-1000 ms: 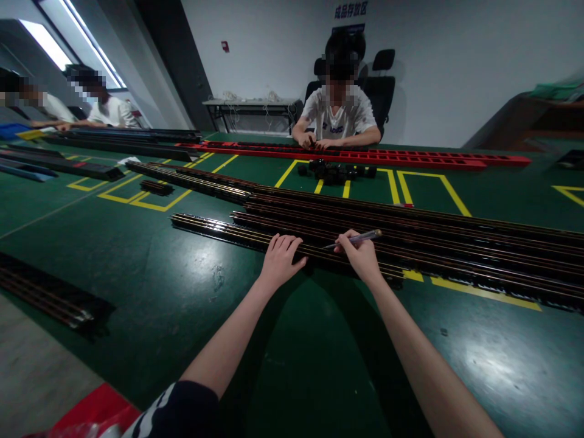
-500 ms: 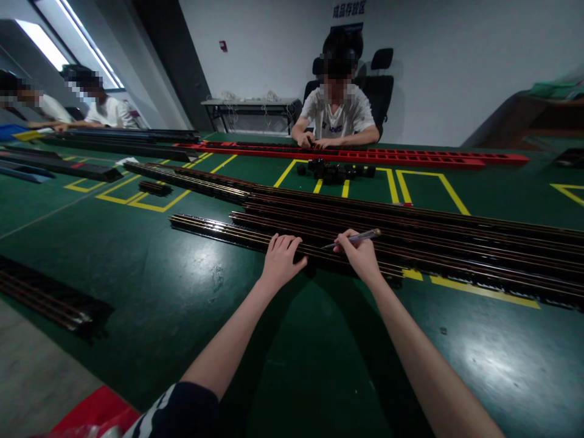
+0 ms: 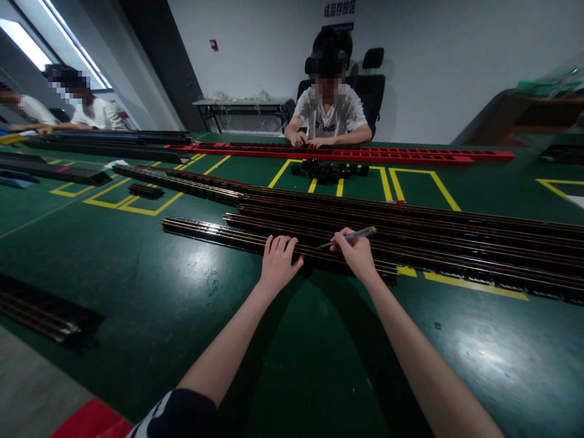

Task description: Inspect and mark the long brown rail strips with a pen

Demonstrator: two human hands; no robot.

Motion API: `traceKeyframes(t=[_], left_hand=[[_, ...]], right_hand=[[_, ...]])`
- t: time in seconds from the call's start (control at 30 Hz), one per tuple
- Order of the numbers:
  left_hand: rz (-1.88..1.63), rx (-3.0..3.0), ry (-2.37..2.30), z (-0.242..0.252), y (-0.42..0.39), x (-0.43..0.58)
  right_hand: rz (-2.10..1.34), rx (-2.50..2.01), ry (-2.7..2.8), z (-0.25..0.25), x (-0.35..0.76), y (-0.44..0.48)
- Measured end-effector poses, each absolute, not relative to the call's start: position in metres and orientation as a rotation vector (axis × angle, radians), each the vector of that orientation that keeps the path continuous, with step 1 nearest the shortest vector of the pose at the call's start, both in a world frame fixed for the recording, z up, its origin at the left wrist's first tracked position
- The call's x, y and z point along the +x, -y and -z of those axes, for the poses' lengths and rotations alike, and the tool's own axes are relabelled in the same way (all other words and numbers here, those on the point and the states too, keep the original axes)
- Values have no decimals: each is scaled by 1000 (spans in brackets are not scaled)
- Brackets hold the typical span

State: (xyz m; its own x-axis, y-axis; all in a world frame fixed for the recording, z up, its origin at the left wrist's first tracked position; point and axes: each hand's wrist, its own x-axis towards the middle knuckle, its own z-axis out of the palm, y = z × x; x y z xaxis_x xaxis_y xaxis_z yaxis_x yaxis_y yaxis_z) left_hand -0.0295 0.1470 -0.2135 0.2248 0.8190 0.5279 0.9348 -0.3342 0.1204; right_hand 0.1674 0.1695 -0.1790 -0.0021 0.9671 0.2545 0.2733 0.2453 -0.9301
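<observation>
A long black rail (image 3: 205,232) with thin copper-coloured lines along it lies across the green table in front of me. My left hand (image 3: 279,263) grips the rail from above, its fingers bent over the far side and its thumb at the near side. Farther right, my right hand (image 3: 356,250) pinches a screwdriver (image 3: 360,235) with a clear handle and a yellowish end. The screwdriver slants, its thin shaft pointing left and down to the rail's top. Whether the tip sits on a screw is too small to tell.
Several similar rails (image 3: 438,234) lie close behind and to the right. A short rail piece (image 3: 146,191) and another rail bundle (image 3: 41,310) lie left. Beyond are a black assembly (image 3: 326,171), red frames (image 3: 410,156) and a seated person (image 3: 328,109). More people sit far left.
The whole view has shifted slightly, so everything sits a little farther left. My hands, the screwdriver and the rail keep nearly the same places relative to each other.
</observation>
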Motion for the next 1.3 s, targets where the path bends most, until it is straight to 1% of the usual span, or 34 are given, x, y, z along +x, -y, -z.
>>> traceKeyframes(t=[0.33,0.93,1.3], left_hand=[[702,-2272,1640,214,-146,-29],[705,-2252,1601,217,-146,-30],[630,-2454,1435,210,-142,-30]], right_hand=[[-847,-1242,1431,176,172,-170],[-884,-1277,1354,179,192,-172],[-922,-1223,1292,178,192,-171]])
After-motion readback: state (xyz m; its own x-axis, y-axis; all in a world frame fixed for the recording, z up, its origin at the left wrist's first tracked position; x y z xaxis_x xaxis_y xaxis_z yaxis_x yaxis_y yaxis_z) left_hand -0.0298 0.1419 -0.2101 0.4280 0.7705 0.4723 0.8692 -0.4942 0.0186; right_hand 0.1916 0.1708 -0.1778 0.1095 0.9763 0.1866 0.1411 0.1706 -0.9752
